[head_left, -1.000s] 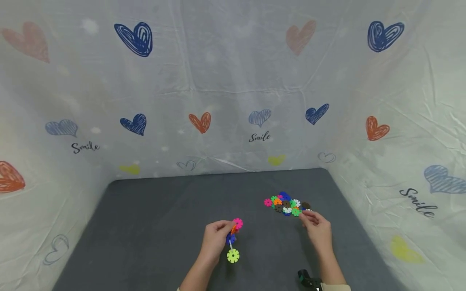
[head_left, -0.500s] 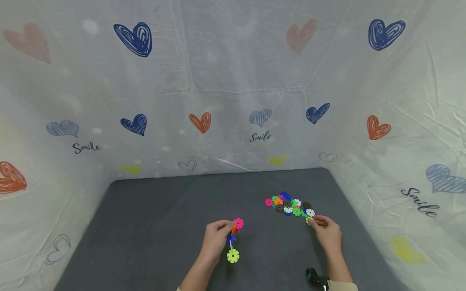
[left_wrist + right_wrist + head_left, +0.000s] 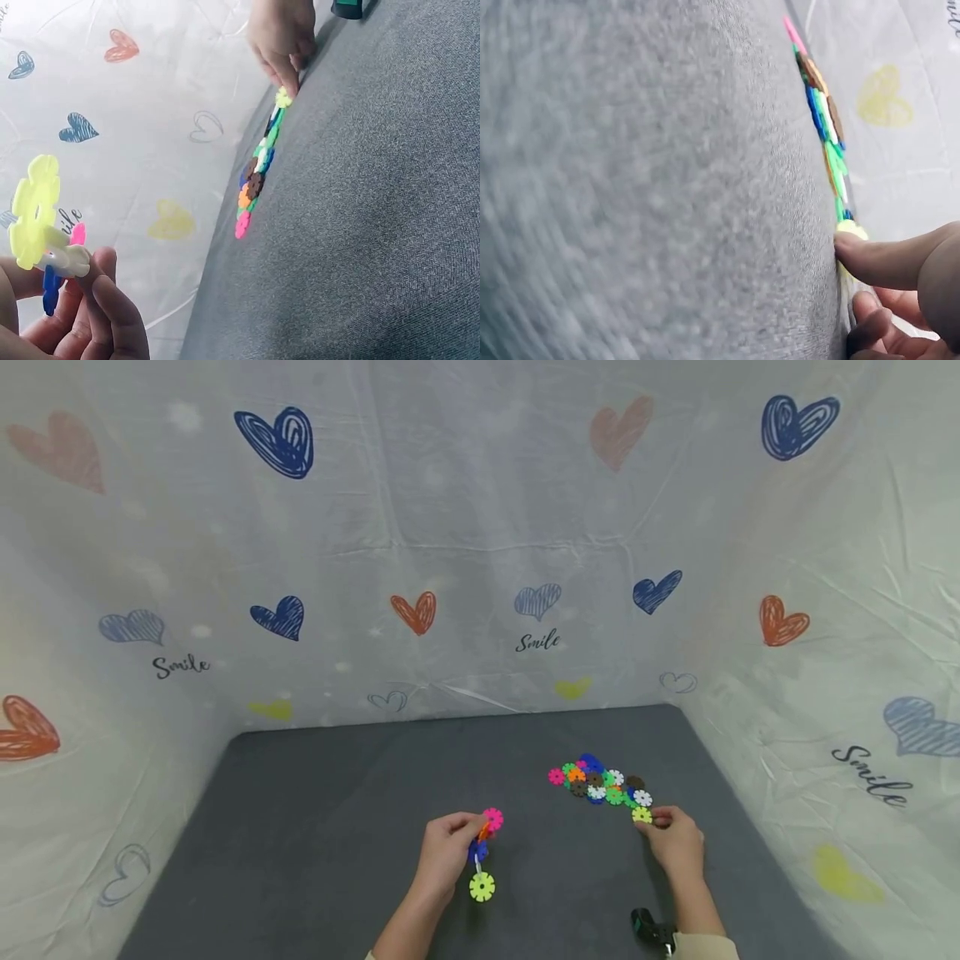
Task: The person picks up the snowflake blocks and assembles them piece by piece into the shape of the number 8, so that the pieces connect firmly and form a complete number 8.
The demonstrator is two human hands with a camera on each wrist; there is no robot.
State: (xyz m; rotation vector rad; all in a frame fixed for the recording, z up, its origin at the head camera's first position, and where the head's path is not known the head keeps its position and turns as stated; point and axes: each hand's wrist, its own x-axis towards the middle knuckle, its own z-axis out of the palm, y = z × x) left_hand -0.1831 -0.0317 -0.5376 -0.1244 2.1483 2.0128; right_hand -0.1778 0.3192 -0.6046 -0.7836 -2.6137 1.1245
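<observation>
My left hand [image 3: 450, 852] pinches a small chain of joined plastic snowflake discs over the table. In it I see a pink disc [image 3: 492, 819], orange and blue ones [image 3: 480, 851], and a yellow disc [image 3: 482, 887] hanging lowest; the left wrist view also shows white discs [image 3: 69, 261] beside the fingertips. On the table, my right hand [image 3: 677, 846] has thumb and forefinger at the edges of a loose yellow disc [image 3: 642, 815]. This disc lies at the near right end of a pile of mixed-colour snowflake discs [image 3: 596, 781].
The dark grey table [image 3: 337, 827] meets a white curtain [image 3: 465, 485] printed with hearts behind and at both sides. A black device [image 3: 651, 928] sits at the right wrist, by the sleeve.
My right hand has moved right from the pile's near edge to the yellow disc, which now shows more fully between its fingers. The left hand and its chain have hardly moved.
</observation>
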